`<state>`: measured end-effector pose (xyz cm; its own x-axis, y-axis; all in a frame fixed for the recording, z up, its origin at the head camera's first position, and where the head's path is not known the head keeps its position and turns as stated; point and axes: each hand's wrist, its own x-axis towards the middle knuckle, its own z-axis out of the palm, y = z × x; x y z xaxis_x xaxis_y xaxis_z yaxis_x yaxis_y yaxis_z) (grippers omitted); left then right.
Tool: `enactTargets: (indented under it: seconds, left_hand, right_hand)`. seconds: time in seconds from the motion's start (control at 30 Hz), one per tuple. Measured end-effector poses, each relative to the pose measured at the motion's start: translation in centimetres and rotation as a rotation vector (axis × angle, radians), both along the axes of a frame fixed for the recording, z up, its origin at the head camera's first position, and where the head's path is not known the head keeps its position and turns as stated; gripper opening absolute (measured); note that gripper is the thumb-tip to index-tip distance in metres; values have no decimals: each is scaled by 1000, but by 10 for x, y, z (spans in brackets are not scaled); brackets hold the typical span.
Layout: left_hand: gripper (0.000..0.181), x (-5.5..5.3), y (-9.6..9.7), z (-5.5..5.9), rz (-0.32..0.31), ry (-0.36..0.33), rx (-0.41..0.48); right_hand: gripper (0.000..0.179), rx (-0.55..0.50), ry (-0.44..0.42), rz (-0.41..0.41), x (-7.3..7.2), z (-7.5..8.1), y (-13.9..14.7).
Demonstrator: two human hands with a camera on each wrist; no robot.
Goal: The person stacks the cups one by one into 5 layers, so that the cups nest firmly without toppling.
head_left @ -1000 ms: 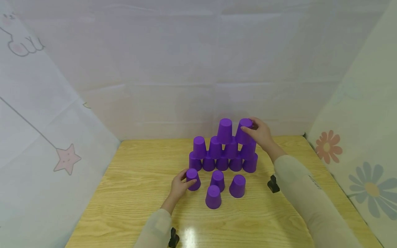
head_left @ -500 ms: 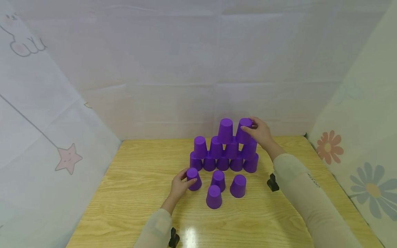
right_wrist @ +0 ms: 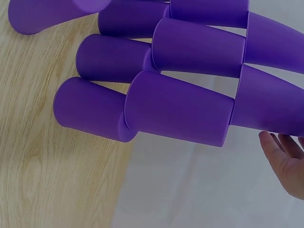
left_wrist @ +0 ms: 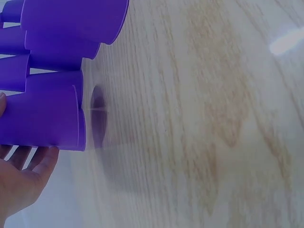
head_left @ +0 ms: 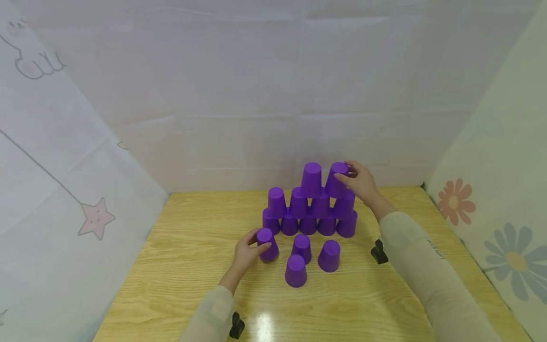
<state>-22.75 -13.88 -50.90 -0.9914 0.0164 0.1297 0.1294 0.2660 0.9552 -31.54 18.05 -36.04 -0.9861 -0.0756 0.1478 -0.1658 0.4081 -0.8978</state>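
Observation:
Purple cups stand upside down in a stacked wall, with several in the bottom row [head_left: 307,225], several in the middle row [head_left: 298,204] and two on top. My right hand [head_left: 361,184] grips the top right cup [head_left: 335,180], which sits on the middle row; the left top cup [head_left: 311,180] stands beside it. In front of the wall, my left hand [head_left: 245,252] holds another cup [head_left: 268,247] between thumb and fingers. The left wrist view shows that held cup [left_wrist: 40,121] tilted, its rim raised off the table above a shadow.
Three loose cups stand upside down in front of the wall: one behind [head_left: 302,246], one nearest me [head_left: 296,271] and one at right [head_left: 329,256]. The wooden table [head_left: 179,285] ends at a pale cloth backdrop [head_left: 213,156]. Small black devices [head_left: 378,252] sit by both forearms.
My left hand has lifted its cup slightly, and the cup now tilts. The right hand keeps its hold on the top right cup. The loose cups have not moved.

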Motion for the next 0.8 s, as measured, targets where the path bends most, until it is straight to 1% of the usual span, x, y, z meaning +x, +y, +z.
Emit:
enactTargets:
  seconds: [0.13, 0.2, 0.27, 0.4, 0.57, 0.63, 0.8]
  left_hand:
    - [47, 7, 1, 20, -14, 1, 8]
    - [46, 11, 2, 30, -9, 5, -5]
    - [46, 14, 3, 37, 0, 5, -32]
    - [45, 15, 2, 42, 7, 0, -48]
    - [46, 14, -1, 48, -14, -18, -50]
    - [46, 14, -1, 53, -26, -20, -62]
    - [45, 14, 0, 67, -56, 6, -81]
  right_hand:
    - [65, 1, 0, 13, 3, 1, 3]
    - [65, -1, 9, 19, 5, 1, 4]
    - [65, 5, 21, 24, 7, 0, 6]
    - [65, 17, 32, 29, 11, -1, 8]
    - [64, 19, 39, 34, 15, -4, 12]
    - [63, 21, 46, 36, 17, -5, 14]
    - [62, 29, 55, 47, 22, -8, 18]
